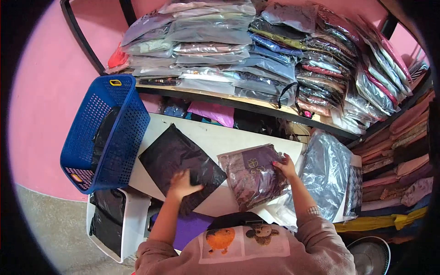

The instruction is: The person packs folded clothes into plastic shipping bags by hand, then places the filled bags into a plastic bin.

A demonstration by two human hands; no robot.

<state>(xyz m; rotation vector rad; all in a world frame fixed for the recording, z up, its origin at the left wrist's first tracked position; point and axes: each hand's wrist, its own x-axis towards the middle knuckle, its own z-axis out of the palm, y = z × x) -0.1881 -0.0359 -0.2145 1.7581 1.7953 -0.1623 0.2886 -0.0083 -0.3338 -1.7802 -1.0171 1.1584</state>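
Observation:
My left hand [184, 184] is over the lower part of a black plastic mailing bag [178, 156] lying flat on the white table [220, 133]. Its thumb is stretched out to the right and the hand looks slightly blurred; nothing is in its grasp. To the right lies a clear plastic packet of folded purple patterned cloth [245, 181], with a gold emblem printed on it. My right hand [286, 167] grips this packet by its upper right edge, thumb on top. The packet's left corner is close beside the black bag.
A blue perforated basket [123, 146] with a black item stands at the left, above a white bin [137, 220] holding black bags. Clear plastic bags [325, 169] lie to the right. Stacks of wrapped garments [211, 34] fill the shelf behind; folded fabrics [398, 160] are piled far right.

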